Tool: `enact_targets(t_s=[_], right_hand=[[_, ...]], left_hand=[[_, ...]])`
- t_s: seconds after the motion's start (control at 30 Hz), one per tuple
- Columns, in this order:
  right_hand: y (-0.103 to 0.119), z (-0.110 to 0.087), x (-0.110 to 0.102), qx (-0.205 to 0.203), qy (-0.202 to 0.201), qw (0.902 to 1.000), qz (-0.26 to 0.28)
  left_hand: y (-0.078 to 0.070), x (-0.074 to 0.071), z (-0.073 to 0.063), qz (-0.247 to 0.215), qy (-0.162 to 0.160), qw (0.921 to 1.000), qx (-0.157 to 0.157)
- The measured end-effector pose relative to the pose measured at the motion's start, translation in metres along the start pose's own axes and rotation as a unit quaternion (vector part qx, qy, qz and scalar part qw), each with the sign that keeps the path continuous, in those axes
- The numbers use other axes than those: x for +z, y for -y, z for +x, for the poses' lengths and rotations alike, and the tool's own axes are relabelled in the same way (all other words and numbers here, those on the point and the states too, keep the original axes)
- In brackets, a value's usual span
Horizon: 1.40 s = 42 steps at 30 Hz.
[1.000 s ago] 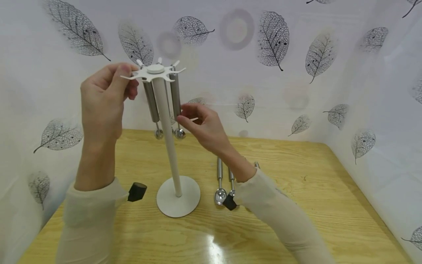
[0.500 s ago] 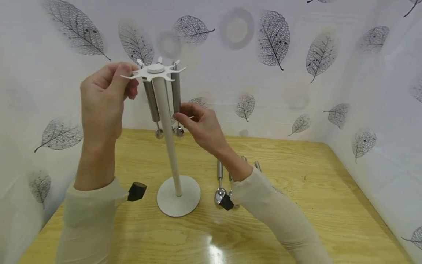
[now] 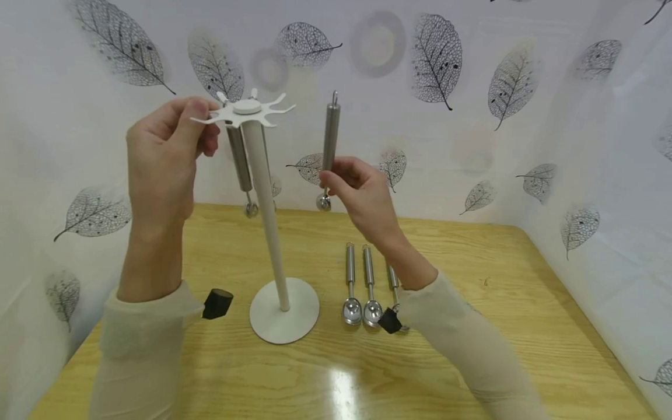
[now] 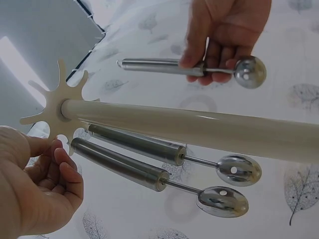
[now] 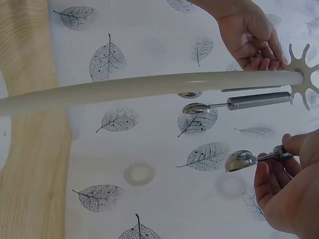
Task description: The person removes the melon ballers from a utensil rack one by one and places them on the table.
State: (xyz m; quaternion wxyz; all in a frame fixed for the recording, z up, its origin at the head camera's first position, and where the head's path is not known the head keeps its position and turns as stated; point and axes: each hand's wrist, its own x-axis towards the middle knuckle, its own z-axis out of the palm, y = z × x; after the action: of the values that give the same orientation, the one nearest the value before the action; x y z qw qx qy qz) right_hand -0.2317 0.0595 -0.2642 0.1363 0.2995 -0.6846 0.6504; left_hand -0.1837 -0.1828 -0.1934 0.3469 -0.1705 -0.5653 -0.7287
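My left hand (image 3: 163, 157) pinches one prong at the top of a white utensil stand (image 3: 270, 227), which stands upright on a round base. Off to the stand's right, my right hand (image 3: 364, 198) holds a steel melon baller (image 3: 331, 131) low on its handle, bowl down and hanging loop up. Its round bowl shows in the right wrist view, past my fingertips (image 5: 262, 175). Two more melon ballers hang from the prongs; the left wrist view shows one near hanging melon baller (image 4: 119, 164) and another hanging melon baller (image 4: 137, 143) beside the pole.
On the wooden table (image 3: 220, 373), a row of melon ballers lies right of the base: a left one (image 3: 350, 274), a middle one (image 3: 369, 271) and one partly covered by my right wrist (image 3: 393, 280). A leaf-print curtain (image 3: 488, 151) encloses the back and sides.
The right-hand melon baller has come off its prong and moved to the right in my right hand, away from the stand. My left hand keeps its place on the prong.
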Motion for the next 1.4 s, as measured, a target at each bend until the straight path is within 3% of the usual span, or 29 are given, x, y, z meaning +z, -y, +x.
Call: enact_targets(t_s=[0.33,0.63,1.07,1.4], right_hand=[[-0.001,-0.028,-0.04,-0.005,-0.041,0.999,-0.014],[-0.005,-0.05,-0.069,0.017,-0.074,0.9969,-0.021],[-0.017,-0.081,-0.106,0.074,-0.088,0.99,-0.082],[-0.021,-0.105,-0.127,0.104,-0.076,0.9856,-0.109]], left_hand=[[-0.003,-0.004,0.002,-0.032,-0.01,0.9989,-0.033],[-0.003,-0.004,0.002,-0.044,-0.01,0.9983,-0.038],[-0.002,-0.003,0.002,-0.043,-0.012,0.9984,-0.036],[-0.001,-0.002,0.002,-0.043,-0.014,0.9981,-0.042]])
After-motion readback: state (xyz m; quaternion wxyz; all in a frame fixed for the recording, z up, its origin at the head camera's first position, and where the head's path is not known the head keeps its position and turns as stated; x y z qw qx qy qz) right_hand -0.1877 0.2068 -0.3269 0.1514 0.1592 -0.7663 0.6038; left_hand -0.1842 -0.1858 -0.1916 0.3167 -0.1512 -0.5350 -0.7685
